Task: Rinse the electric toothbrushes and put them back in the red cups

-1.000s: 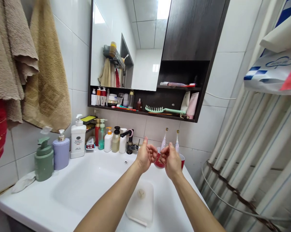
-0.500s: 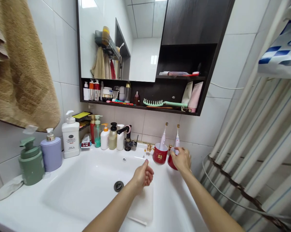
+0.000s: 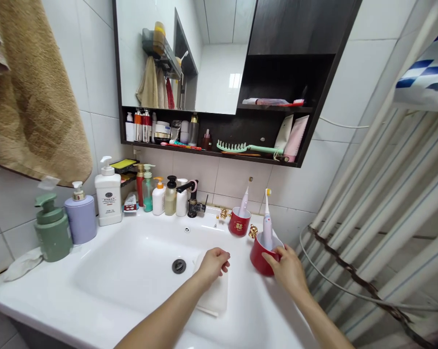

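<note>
My right hand (image 3: 284, 269) grips a red cup (image 3: 259, 257) by its rim, thumb on the near outside, fingers at the right. A pale pink electric toothbrush (image 3: 267, 228) stands upright in this cup, its yellowish head above the rim. My left hand (image 3: 213, 264) hovers over the right part of the white sink (image 3: 131, 271), fingers curled in, with nothing visible in them. Below it lies a flat white rectangular item (image 3: 215, 298), partly hidden by the hand. A second red cup (image 3: 239, 223) with gold markings holds another pink electric toothbrush (image 3: 244, 201), beside the gold-coloured taps (image 3: 253, 231).
A black faucet (image 3: 194, 198) rises at the sink's back edge. Several pump bottles (image 3: 108, 194) line the back left. Above hangs a dark cabinet (image 3: 291, 77) with a mirror and toiletries on its shelves. White pipes (image 3: 379, 232) run along the right side, and a brown towel (image 3: 40, 92) hangs left.
My right hand has brought the right-hand red cup and its toothbrush nearer to me, away from the back wall. The left hand's fingers have closed in more. The view has shifted slightly.
</note>
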`<state>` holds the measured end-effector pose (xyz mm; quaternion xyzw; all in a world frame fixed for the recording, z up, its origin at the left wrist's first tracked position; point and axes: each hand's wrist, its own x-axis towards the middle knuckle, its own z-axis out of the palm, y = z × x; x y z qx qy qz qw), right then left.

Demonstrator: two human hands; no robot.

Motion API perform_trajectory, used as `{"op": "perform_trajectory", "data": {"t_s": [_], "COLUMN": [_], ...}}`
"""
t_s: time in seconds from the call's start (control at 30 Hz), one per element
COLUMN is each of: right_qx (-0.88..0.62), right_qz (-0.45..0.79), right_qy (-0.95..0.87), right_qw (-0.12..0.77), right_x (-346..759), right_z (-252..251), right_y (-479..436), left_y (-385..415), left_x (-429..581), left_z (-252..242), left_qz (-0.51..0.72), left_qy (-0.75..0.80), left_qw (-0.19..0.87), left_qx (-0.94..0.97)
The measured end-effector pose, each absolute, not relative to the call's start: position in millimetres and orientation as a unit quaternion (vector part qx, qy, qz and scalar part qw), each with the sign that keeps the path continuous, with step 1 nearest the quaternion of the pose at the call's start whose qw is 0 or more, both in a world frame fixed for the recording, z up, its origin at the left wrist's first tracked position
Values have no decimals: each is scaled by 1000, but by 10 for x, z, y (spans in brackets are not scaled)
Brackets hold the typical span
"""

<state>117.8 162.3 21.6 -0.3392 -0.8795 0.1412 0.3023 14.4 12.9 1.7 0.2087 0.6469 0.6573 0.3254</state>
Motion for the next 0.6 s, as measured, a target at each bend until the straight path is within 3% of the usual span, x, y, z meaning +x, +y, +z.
{"op": "perform_trajectory", "data": {"t_s": [0.27, 0.6], "right_qx": [-253, -236], "right_qz": [217, 246], "right_qy": [-909, -912], "right_qw": [251, 230], "right_x": [1060, 554], "right_z": [-17, -256], "right_y": [1018, 825], "left_y": [337, 231], "left_x": [36, -429], "left_z": [119, -51], "left_qz": [652, 796], "left_qy": [693, 569], "left_qw": [83, 55], "left_qx": [296, 199]}}
